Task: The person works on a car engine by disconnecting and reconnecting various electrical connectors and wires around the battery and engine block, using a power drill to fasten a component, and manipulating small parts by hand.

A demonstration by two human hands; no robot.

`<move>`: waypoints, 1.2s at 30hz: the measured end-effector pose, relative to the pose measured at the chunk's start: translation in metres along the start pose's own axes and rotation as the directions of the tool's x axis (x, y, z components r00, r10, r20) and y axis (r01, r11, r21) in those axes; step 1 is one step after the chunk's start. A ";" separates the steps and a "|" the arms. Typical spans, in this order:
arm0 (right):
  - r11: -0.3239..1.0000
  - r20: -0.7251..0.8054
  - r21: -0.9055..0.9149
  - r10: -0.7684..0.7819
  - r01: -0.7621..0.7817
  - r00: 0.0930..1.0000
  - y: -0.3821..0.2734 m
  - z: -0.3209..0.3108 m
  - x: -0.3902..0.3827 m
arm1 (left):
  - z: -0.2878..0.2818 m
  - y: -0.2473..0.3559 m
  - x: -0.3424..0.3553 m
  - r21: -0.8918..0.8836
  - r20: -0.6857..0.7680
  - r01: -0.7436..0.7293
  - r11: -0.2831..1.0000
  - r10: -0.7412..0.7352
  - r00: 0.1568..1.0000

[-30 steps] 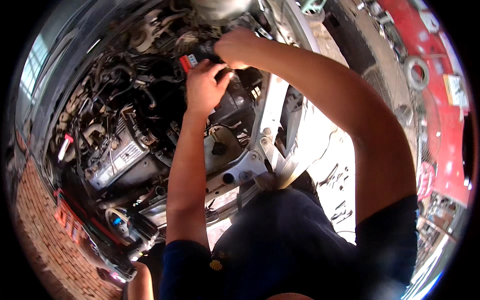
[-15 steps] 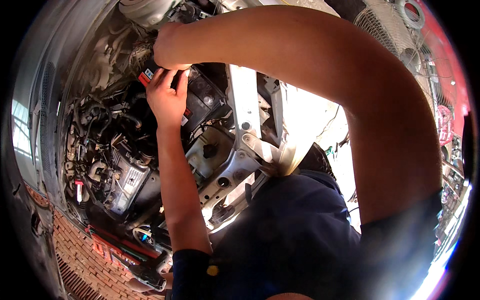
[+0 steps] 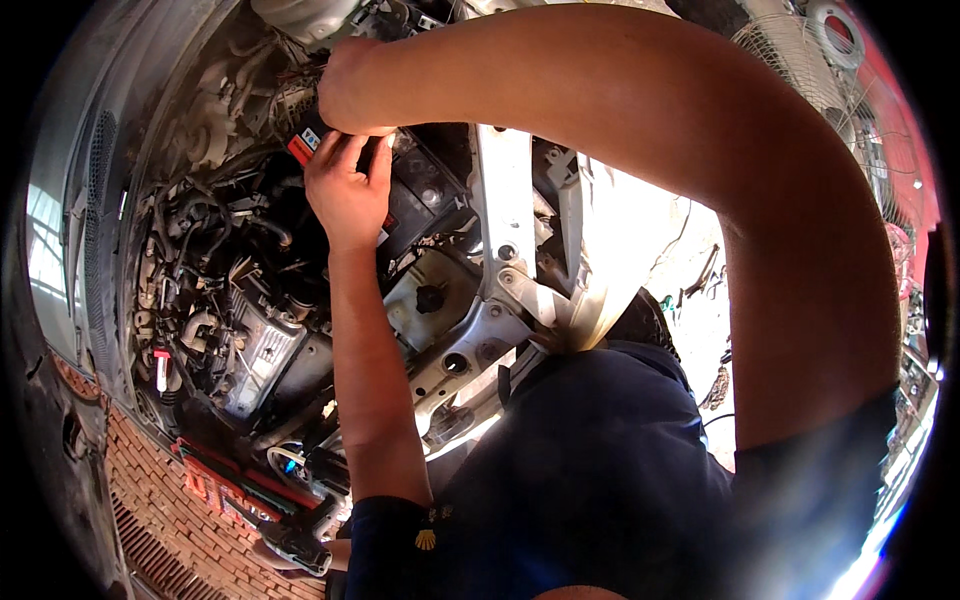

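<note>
Left hand half-curled over black battery, right hand alongside, both grips unclear.

A dark navy short-sleeved shirt covers the torso, with a small yellow, fan-shaped, ribbed emblem on it. Small, faint marks sit just above the emblem. To its left is the short left sleeve; well to its right is the wider right sleeve, cloth blurred by pale haze. Soft folds show above and right of the emblem. Both forearms are bare.
</note>
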State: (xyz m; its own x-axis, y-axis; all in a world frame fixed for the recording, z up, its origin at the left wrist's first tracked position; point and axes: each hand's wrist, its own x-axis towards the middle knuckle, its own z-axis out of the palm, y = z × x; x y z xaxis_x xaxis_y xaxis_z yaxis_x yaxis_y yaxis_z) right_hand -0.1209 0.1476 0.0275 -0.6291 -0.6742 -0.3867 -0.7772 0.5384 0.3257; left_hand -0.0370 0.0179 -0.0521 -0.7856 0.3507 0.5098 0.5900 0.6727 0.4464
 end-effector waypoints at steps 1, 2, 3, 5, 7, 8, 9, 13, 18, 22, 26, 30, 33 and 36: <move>1.000 0.021 -0.005 0.000 0.000 1.000 -0.002 -0.004 0.000 | 0.000 -0.002 0.000 0.017 -0.024 -0.030 0.999 0.031 0.999; 1.000 0.019 -0.006 -0.003 0.003 1.000 -0.002 -0.006 -0.002 | 0.000 -0.004 -0.001 0.019 -0.025 -0.029 0.999 0.029 0.999; 0.999 0.025 0.035 0.012 -0.013 1.000 -0.001 -0.008 -0.007 | 0.001 -0.004 -0.001 -0.007 -0.028 -0.030 1.000 0.029 0.999; 0.997 0.031 0.074 0.024 -0.026 0.999 0.000 -0.008 -0.012 | 0.001 -0.004 -0.001 -0.030 -0.033 -0.028 0.999 0.027 0.999; 0.996 -0.077 0.080 -0.018 0.024 0.997 0.003 0.001 -0.013 | 0.003 0.000 0.001 -0.036 -0.066 -0.068 0.997 0.066 0.996; 0.997 -0.077 0.077 -0.017 0.023 0.997 0.003 0.004 -0.011 | 0.004 0.003 0.000 -0.037 -0.069 -0.069 0.997 0.067 0.995; 0.996 -0.048 0.087 -0.016 0.020 0.999 0.004 0.003 -0.009 | 0.003 0.005 0.000 0.022 -0.071 -0.073 0.997 0.075 0.995; 0.995 -0.046 -0.006 -0.102 0.102 0.994 0.000 0.007 0.006 | -0.002 0.001 -0.003 0.021 -0.064 -0.031 0.999 0.032 0.997; 0.990 -0.138 0.118 -0.057 0.073 0.989 0.009 0.013 -0.004 | -0.002 0.004 -0.004 0.035 -0.062 0.051 0.998 -0.049 0.997; 0.997 -0.130 0.046 -0.055 0.062 0.990 0.002 0.015 -0.008 | -0.005 -0.001 -0.008 0.026 -0.043 0.068 0.997 -0.067 0.997; 0.997 -0.081 -0.042 -0.067 0.063 0.994 -0.001 0.011 -0.014 | -0.010 0.005 -0.007 0.070 -0.076 0.071 0.995 -0.066 0.995; 0.997 -0.077 -0.053 -0.062 0.058 0.995 0.002 0.008 -0.015 | -0.007 0.001 -0.009 0.063 -0.075 0.072 0.995 -0.067 0.995; 0.999 -0.095 -0.033 -0.023 0.020 0.995 0.002 0.015 -0.012 | -0.007 0.003 -0.007 0.050 -0.075 0.071 0.996 -0.067 0.995; 1.000 -0.031 -0.017 -0.026 0.025 0.999 0.000 0.007 -0.010 | -0.008 0.004 -0.009 0.057 -0.098 0.076 0.996 -0.070 0.993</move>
State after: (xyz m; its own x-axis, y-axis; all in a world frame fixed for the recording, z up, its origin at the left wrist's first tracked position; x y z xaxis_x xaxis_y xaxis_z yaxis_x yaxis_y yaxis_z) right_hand -0.1151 0.1576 0.0256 -0.6082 -0.7034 -0.3678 -0.7925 0.5123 0.3309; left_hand -0.0259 0.0119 -0.0487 -0.8028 0.2374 0.5469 0.5173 0.7334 0.4410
